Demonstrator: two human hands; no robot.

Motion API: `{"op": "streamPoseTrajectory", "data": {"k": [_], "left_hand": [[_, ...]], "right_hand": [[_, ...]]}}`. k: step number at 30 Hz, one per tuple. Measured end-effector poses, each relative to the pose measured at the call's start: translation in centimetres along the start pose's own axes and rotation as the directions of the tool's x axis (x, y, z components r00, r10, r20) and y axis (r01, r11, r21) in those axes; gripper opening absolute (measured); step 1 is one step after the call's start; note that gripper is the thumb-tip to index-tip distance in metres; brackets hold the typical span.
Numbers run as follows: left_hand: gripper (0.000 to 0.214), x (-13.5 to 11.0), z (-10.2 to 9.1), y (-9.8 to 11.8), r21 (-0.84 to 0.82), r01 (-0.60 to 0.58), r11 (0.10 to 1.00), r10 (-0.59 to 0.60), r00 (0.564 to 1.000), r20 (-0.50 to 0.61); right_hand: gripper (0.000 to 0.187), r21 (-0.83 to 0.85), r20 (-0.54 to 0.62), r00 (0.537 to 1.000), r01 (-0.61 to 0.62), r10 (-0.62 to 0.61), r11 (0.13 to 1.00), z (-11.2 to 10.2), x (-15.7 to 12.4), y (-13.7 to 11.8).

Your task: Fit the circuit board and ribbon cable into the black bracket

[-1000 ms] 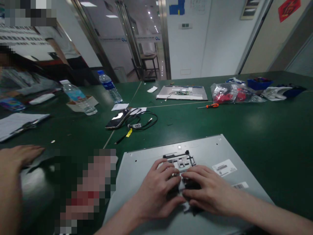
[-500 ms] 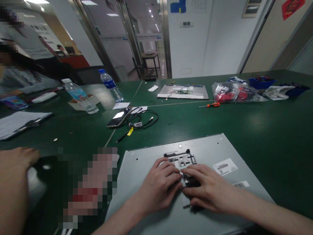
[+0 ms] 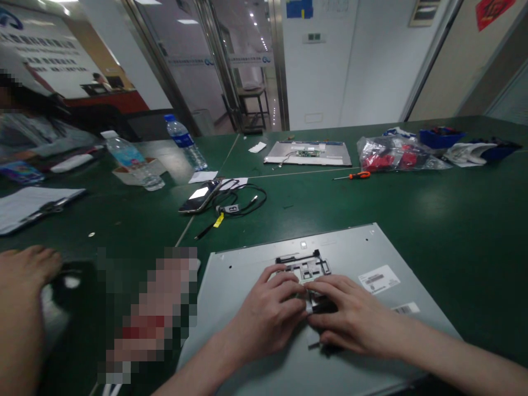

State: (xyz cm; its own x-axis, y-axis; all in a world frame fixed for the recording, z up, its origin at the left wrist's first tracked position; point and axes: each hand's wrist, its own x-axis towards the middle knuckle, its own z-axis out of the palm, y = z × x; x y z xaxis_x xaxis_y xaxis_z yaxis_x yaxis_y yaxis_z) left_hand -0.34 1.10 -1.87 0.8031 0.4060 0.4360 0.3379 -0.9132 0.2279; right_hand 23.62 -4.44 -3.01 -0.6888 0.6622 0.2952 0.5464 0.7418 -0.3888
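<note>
A grey metal panel point(image 3: 363, 247) lies flat on the green table in front of me, its back facing up, with a black bracket frame point(image 3: 307, 265) near its middle and white barcode labels point(image 3: 378, 278) to the right. My left hand point(image 3: 268, 316) and my right hand point(image 3: 350, 316) meet over a small dark part point(image 3: 317, 305) just below the bracket. Both hands have their fingers curled and pressed onto that part, which they mostly hide.
Another person's hand point(image 3: 25, 269) rests on the table at the left. Further back lie a phone point(image 3: 200, 198), a black cable point(image 3: 241, 201), two water bottles point(image 3: 134, 162), a clipboard point(image 3: 33, 201), an orange screwdriver point(image 3: 357, 176), a second panel point(image 3: 307, 154) and plastic bags point(image 3: 391, 154).
My two hands have shifted slightly on the small dark part. The other person's hand at the left has drawn back a little.
</note>
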Motion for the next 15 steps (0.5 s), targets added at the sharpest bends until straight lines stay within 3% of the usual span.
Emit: {"op": "streamPoseTrajectory", "data": {"k": [6,15], "left_hand": [[0.01,-0.1,-0.3,-0.3,-0.036,-0.06,0.998,0.062,0.996,0.057],[0.012,0.4,-1.3,-0.1,-0.089,-0.05,0.995,0.064,0.985,0.159]], "right_hand": [[0.025,-0.011,-0.017,1.0,0.007,-0.007,1.0,0.5,-0.3,0.4],[0.021,0.002,-0.01,1.0,0.014,-0.014,1.0,0.3,-0.2,0.5]]}}
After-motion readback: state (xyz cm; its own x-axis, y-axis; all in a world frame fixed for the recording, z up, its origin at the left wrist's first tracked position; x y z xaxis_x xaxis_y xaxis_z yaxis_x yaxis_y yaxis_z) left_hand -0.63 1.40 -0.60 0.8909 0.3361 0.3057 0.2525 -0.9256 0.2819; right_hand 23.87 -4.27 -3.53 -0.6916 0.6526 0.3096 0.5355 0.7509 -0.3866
